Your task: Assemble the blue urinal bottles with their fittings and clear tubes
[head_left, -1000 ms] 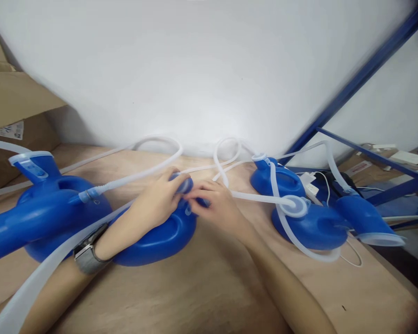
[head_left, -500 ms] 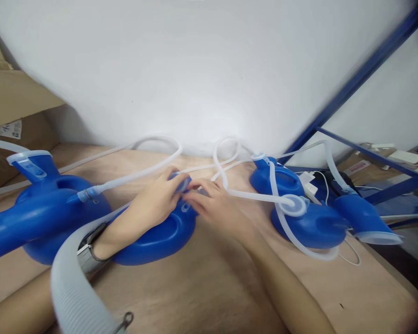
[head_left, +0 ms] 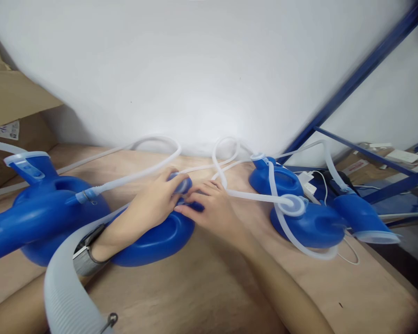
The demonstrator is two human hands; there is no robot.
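In the middle of the head view lies a blue plastic urinal bottle (head_left: 156,243) with a moulded handle loop. My left hand (head_left: 151,199) is wrapped round its neck from the left. From the right, my right hand (head_left: 214,206) reaches to the same neck, its fingers bent and the thumb against the blue plastic. The fingers cover whatever small part lies beneath them. A wide grey ribbed hose (head_left: 64,283) curves up in front of my left wrist.
Another blue urinal bottle (head_left: 55,213) with a clear tube (head_left: 139,172) stands left. Several more stand right, including a blue bottle (head_left: 313,225) with a tubed cap (head_left: 290,205). A cardboard box (head_left: 21,97) sits far left. A blue metal frame (head_left: 362,76) rises at the right edge.
My right thumb and fingers have shifted slightly down and left over the neck, covering the small clip that showed there. My left hand keeps its hold.
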